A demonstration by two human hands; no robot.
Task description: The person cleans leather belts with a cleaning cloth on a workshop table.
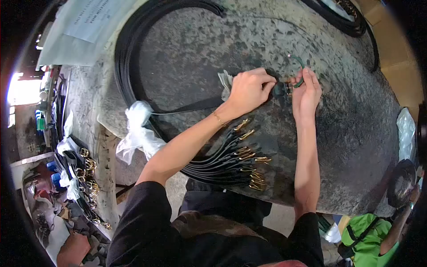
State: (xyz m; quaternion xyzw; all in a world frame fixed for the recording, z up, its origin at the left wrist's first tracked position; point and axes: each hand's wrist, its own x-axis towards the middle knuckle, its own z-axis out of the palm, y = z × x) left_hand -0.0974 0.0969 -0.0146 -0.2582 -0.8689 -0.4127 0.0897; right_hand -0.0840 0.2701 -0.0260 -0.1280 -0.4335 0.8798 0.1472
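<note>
My left hand (250, 91) is closed in a pinch over the end of a black leather strap (195, 106), which runs in from the left beneath my wrist. Pale folded strips (225, 81) stick out beside that hand. Just right of its fingertips lies a small dark piece (279, 90). My right hand (307, 94) is closed on a thin green curved piece (299, 60) with a small pale tip; its exact kind I cannot tell. Nearer my body, a bundle of black straps (213, 165) with gold-coloured buckle ends (249, 153) lies at the table's front edge.
The worn table (347, 129) also bears a curved bundle of black straps (126, 58), clear plastic wrap (138, 129) and a printed plastic bag (89, 26). Gold buckles (89, 173) hang at left. Another black coil (347, 26) sits far right. A person in green (369, 236) is lower right.
</note>
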